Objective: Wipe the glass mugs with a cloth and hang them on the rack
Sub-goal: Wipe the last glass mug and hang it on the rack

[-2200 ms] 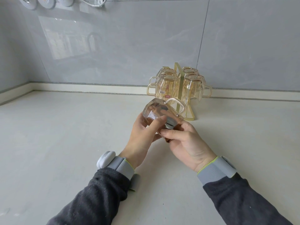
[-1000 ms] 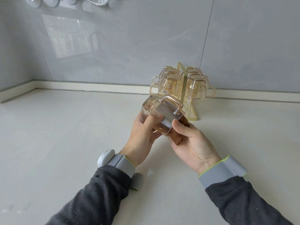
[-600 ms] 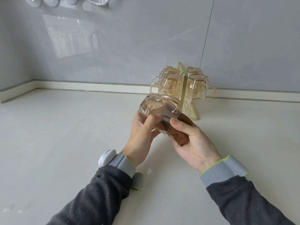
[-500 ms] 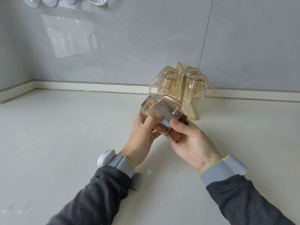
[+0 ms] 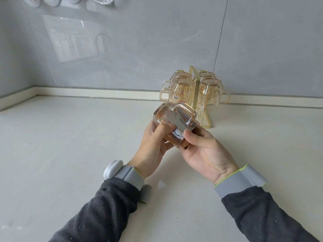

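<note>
Gripping the glass mug [image 5: 174, 122] above the desk [image 5: 70, 145], the left hand [image 5: 153, 143] wraps its far end. The right hand [image 5: 205, 151] pinches a brown cloth [image 5: 185, 146] against its near end, before the rack [image 5: 192, 75].

Clear amber glass, glossy, is seen in the mug [image 5: 173, 122]; the rack [image 5: 193, 84] is brushed gold metal; the counter [image 5: 70, 137] matt; the wall [image 5: 139, 49] polished.

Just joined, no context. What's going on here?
A person holds an amber glass mug on its side above the countertop, handle up. The left hand grips its base end; the right hand holds a brown cloth at its mouth. Four mugs hang upside down on the gold rack behind.
</note>
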